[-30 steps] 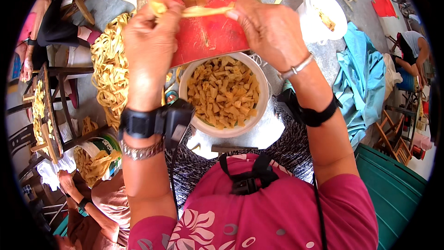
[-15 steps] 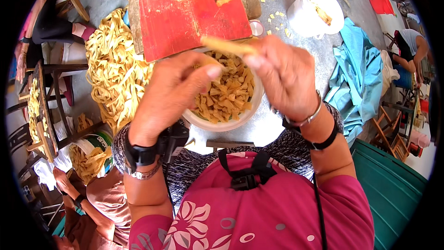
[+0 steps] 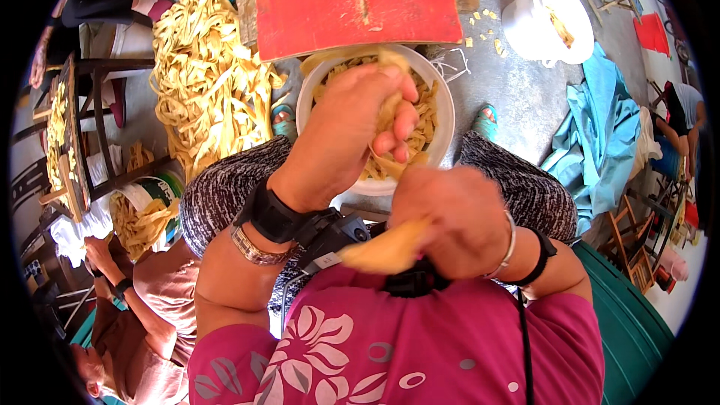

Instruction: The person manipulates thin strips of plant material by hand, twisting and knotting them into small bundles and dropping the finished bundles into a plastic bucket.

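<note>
Curls the left hand's (image 3: 358,116) fingers inward and clenches the blurred right hand (image 3: 457,214) behind and right of it, with arms (image 3: 231,285) bent.

Magenta floral shirt (image 3: 450,345), speckled trousers (image 3: 517,187), 2 black wrist straps (image 3: 274,215).

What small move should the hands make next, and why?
Probably move the right hand forward over the white tub: the yellow strip in its grip sticks out, blurred, in front of the pink shirt, away from the tub, whereas the left hand is above the tub's opening.
</note>
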`<state>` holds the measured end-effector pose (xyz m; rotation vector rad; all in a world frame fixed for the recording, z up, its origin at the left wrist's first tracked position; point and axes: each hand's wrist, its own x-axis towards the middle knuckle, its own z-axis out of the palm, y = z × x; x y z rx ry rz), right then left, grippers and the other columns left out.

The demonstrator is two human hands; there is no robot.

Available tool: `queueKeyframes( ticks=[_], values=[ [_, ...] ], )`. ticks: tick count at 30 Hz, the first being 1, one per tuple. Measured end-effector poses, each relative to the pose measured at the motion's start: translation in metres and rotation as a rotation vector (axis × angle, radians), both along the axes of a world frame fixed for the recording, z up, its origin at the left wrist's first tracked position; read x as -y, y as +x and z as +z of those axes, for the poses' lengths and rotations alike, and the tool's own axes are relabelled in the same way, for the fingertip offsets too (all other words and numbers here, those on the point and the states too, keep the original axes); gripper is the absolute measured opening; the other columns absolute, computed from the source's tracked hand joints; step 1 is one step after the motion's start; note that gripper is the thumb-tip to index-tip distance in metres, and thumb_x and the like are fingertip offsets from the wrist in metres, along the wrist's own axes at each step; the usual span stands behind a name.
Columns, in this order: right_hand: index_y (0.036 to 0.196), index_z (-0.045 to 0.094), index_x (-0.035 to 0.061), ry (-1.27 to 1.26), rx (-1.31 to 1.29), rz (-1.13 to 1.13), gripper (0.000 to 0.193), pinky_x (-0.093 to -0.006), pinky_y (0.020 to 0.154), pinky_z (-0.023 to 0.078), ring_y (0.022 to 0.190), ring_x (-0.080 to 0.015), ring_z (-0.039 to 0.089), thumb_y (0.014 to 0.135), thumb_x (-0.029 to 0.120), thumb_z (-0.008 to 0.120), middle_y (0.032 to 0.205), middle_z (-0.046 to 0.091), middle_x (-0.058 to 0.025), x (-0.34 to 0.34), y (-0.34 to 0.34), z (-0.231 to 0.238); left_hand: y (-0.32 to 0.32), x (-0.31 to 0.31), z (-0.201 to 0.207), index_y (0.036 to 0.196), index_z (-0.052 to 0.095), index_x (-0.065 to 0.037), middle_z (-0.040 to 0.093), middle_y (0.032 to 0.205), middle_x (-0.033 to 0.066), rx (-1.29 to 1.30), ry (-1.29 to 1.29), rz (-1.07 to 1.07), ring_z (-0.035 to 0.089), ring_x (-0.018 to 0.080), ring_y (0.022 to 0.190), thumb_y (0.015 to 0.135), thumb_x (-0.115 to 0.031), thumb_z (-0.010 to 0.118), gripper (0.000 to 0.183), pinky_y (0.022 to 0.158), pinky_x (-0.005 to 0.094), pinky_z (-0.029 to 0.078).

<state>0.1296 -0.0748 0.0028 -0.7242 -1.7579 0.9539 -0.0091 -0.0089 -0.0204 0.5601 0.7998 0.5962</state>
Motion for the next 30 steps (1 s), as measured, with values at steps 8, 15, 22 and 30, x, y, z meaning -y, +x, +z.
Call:
queueKeyframes(
  ticks=[8, 15, 22, 30],
  values=[
    [0.088, 0.049, -0.0011, -0.292, -0.098, -0.337, 0.024, -0.0270, 0.071, 0.045, 0.081, -0.0160, 0.056, 0.097, 0.017, 0.036, 0.090, 0.058, -0.0127, -0.030, 0.017, -0.001, -0.004, 0.010, 0.018, 0.094, 0.057, -0.002, 0.054, 0.074, -0.0017, -0.046, 0.386, -0.275, 0.046, 0.0016, 0.062, 0.093, -0.018, 0.048, 0.018, 0.049, 0.0175, 0.036],
    [0.081, 0.053, 0.0023, -0.278, -0.027, -0.331, 0.021, -0.0223, 0.061, 0.037, 0.068, -0.0077, 0.043, 0.095, 0.012, 0.041, 0.076, 0.049, -0.0015, -0.040, 0.010, -0.008, -0.023, 0.000, 0.037, 0.097, 0.058, 0.000, 0.057, 0.076, -0.0016, -0.121, 0.420, -0.365, 0.050, 0.0026, 0.066, 0.089, -0.010, 0.055, 0.014, 0.055, 0.0192, 0.041],
    [0.074, 0.052, 0.0014, -0.717, -0.122, -0.320, 0.024, -0.0212, 0.054, 0.032, 0.063, -0.0037, 0.036, 0.093, 0.015, 0.045, 0.065, 0.043, 0.0035, -0.041, 0.000, 0.003, -0.011, 0.006, 0.016, 0.082, 0.062, -0.002, 0.058, 0.088, 0.0095, -0.794, 1.567, 0.233, 0.058, 0.0200, 0.072, 0.076, -0.010, 0.067, 0.011, 0.061, 0.0276, 0.048],
    [0.079, 0.054, 0.0008, -0.727, 0.017, -0.133, 0.024, -0.0216, 0.060, 0.035, 0.067, -0.0055, 0.042, 0.093, 0.019, 0.045, 0.070, 0.046, 0.0032, -0.042, 0.017, 0.003, -0.015, 0.009, 0.018, 0.084, 0.059, -0.001, 0.059, 0.087, 0.0117, -0.712, 1.540, 0.111, 0.059, 0.0248, 0.076, 0.075, -0.008, 0.067, 0.015, 0.060, 0.0303, 0.049]
  ],
)
